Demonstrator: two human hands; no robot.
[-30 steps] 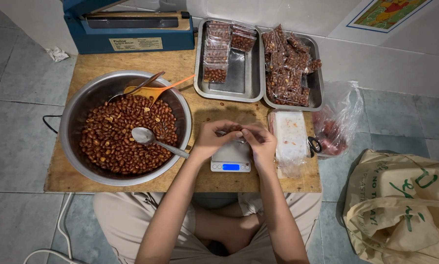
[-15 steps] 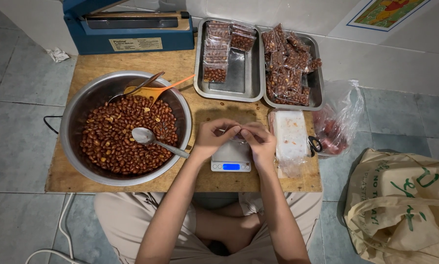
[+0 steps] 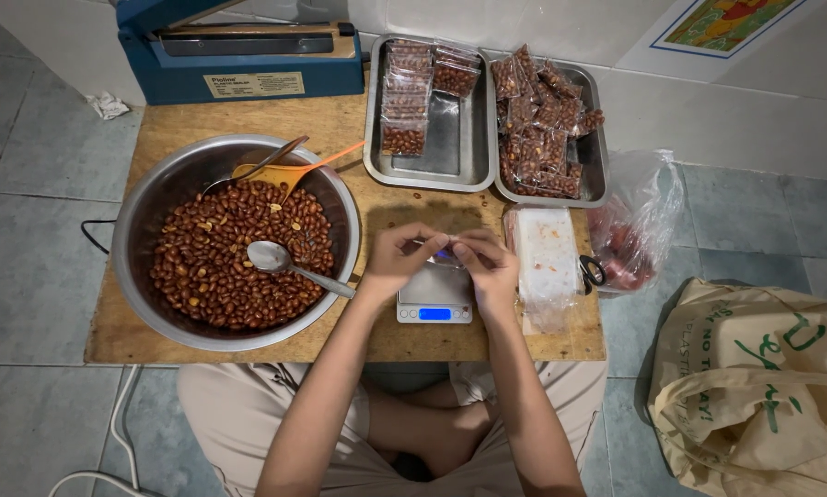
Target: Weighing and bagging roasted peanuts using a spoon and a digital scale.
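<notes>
Item: small clear plastic bag [image 3: 439, 247], held between both hands just above the digital scale [image 3: 434, 296]. It looks empty or nearly so; its contents are too small to tell.

Left hand [image 3: 397, 260]: fingers curled, thumb and fingertips pinched on the bag's left edge. Right hand [image 3: 485, 262]: likewise pinched on the right edge. Neither hand is spread; whether the bag's mouth is parted between them cannot be told.

Scale: silver platform, blue lit display, standing on the wooden table [image 3: 358, 129] directly in front of the person.

Left of it: large steel bowl [image 3: 156, 198] of roasted peanuts [image 3: 220, 267], with a metal spoon [image 3: 280, 260] lying across them, handle over the rim towards the scale, and an orange spatula [image 3: 294, 170] at the far side.

Right of it: stack of clear bags [image 3: 547, 262]; scissors [image 3: 593, 271] just beside; loose plastic bag [image 3: 639, 225] at the table's edge.

Far side: two steel trays, the left tray [image 3: 450, 147] part-filled with sealed packets in rows, the right tray [image 3: 590, 129] heaped. Blue heat sealer [image 3: 238, 51] behind the bowl.

Hazards, as judged:
- The thin film may slip from the pinch or stick shut, since both grips sit on its very edges.
- A forearm could catch the overhanging spoon handle and scatter peanuts.
- An elbow could nudge the scale.
</notes>
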